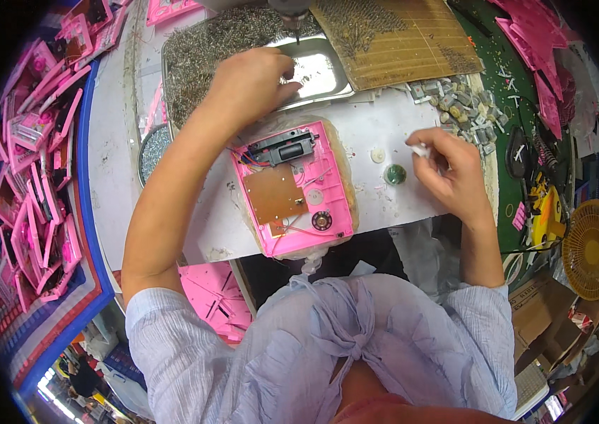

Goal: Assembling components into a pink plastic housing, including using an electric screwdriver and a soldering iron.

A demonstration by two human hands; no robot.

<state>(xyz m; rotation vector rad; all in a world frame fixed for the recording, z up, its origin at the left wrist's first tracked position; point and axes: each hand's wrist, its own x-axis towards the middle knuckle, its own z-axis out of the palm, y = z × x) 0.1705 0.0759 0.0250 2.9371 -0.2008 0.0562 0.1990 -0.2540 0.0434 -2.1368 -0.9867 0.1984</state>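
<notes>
My left hand (pixel 250 85) reaches over a metal tray (pixel 345 90) heaped with small metal pieces (pixel 193 63) that look like screws or springs. Its fingers are curled, with thumb and forefinger apart over the tray's shiny bare part; no object shows between them. My right hand (pixel 455 173) pinches a small white piece (pixel 421 150) between thumb and fingertips. Between my forearms lies an open pink plastic casing (pixel 345 191), on a pad wrapped in clear plastic. Inside it are a brown board (pixel 271 194), a dark grey mechanism (pixel 282 150), wires and a round black part (pixel 321 220).
A machine's pointed tip (pixel 297 39) hangs above the tray. Brown cardboard (pixel 412 42) bears more small pieces; small blocks (pixel 465 106) lie beside it. A green round object (pixel 395 174) sits near my right hand. Pink casings (pixel 38 184) fill the left side. A yellow fan (pixel 591 247) is at right.
</notes>
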